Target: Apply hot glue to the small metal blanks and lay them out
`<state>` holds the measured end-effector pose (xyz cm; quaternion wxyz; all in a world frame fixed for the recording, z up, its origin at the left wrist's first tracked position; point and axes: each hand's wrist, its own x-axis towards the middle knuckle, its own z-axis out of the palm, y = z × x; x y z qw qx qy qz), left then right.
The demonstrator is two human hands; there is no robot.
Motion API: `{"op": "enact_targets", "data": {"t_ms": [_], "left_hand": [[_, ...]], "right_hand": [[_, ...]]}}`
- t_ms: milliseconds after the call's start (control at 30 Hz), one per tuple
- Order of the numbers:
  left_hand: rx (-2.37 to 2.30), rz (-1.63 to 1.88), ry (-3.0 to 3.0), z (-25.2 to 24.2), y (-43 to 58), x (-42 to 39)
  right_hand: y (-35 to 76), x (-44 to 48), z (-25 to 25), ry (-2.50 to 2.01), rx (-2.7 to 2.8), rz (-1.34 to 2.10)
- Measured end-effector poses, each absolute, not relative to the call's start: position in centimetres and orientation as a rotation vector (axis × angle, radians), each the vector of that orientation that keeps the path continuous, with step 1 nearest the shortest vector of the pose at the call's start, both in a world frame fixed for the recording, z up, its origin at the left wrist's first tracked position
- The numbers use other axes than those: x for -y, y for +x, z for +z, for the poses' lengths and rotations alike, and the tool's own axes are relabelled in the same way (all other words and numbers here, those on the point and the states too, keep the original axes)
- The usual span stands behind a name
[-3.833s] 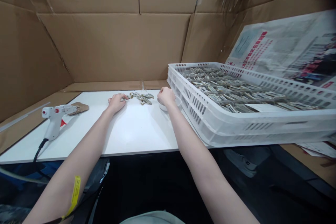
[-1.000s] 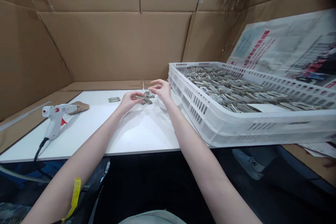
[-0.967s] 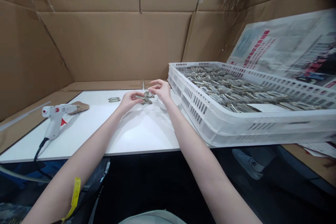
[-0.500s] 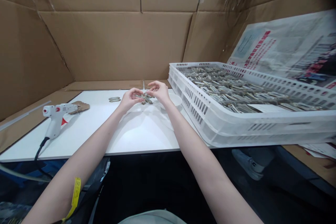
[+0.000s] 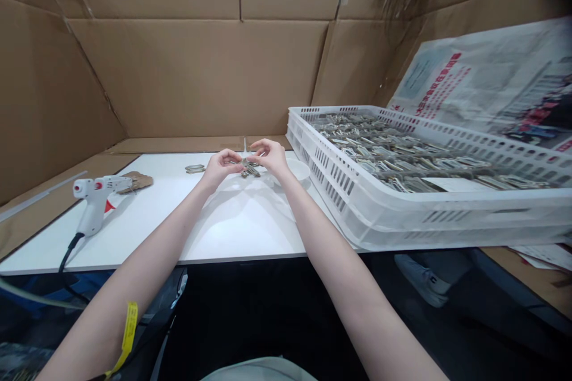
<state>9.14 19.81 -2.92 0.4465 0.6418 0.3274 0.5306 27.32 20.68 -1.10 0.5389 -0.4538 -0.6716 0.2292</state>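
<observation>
Head camera view: both hands meet at the far edge of a white table, the left hand and right hand pinching 1 small metal clip between their fingertips above a little pile of clips. 2 clips lie left; a glue gun sits far left, a clip-filled crate right.

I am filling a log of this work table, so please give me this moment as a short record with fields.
left hand: pinches a small metal clip together with right hand
right hand: fingertips on the same clip
under hands: clip pile
apart, to the left: two clips
bowl: beside right hand
crate: white, holds many clips
glue gun: on the white board, untouched
</observation>
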Motion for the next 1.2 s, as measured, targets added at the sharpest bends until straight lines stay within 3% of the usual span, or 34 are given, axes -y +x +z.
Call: {"op": "enact_targets", "data": {"t_ms": [1200], "left_hand": [[-0.795, 1.349, 1.505, -2.46, 8.93, -19.43]], "right_hand": [[27.03, -20.36, -1.18, -1.136, 1.664, 0.395]]}}
